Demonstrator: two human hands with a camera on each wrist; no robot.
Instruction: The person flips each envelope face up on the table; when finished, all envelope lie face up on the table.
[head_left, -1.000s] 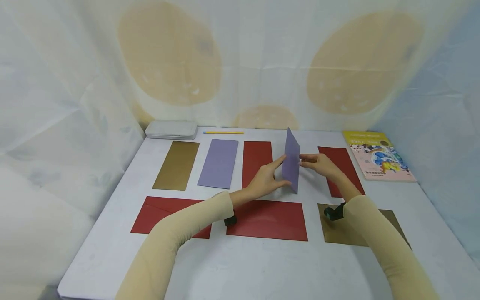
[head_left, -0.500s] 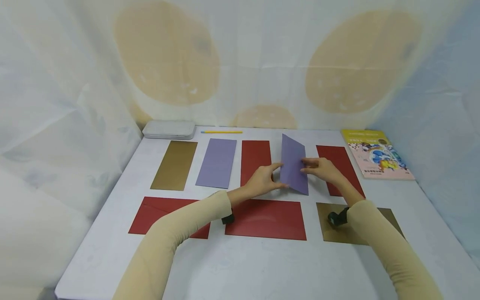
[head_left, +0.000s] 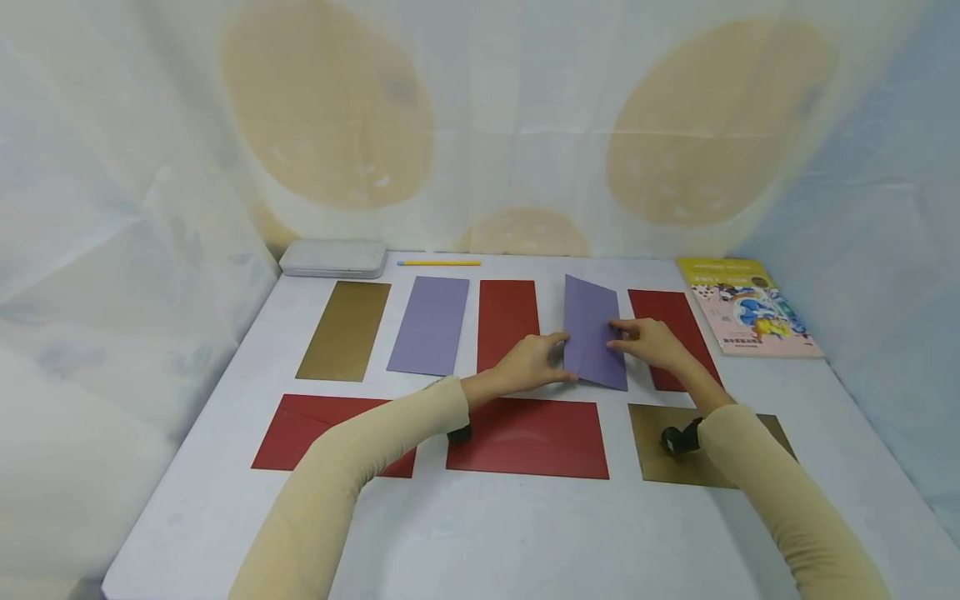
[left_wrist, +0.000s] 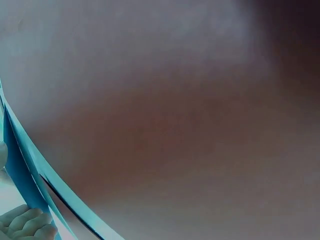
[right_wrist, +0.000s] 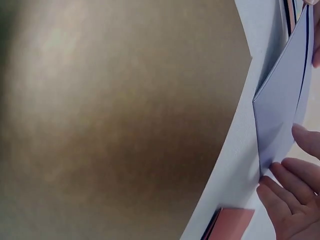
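Both hands hold a purple envelope between the upper red envelopes, its face tilted toward the head camera and its lower edge close over the table. The left hand grips the left edge, with thumb low and fingers higher up. At the right edge, the right hand pinches the envelope between thumb and fingers. In the right wrist view the envelope stands on edge, with fingers along its near side. A narrow strip of the envelope shows in the left wrist view, where most of the picture is blurred.
Left of the held envelope lie a red envelope, a purple one and a gold one. Another red envelope lies right. Red and gold envelopes lie in front. Behind are a case, pencil and book.
The purple envelope has turned from nearly edge-on to facing the head camera, and its top has come lower. The right hand has moved slightly right and down with it; the left keeps its grip.
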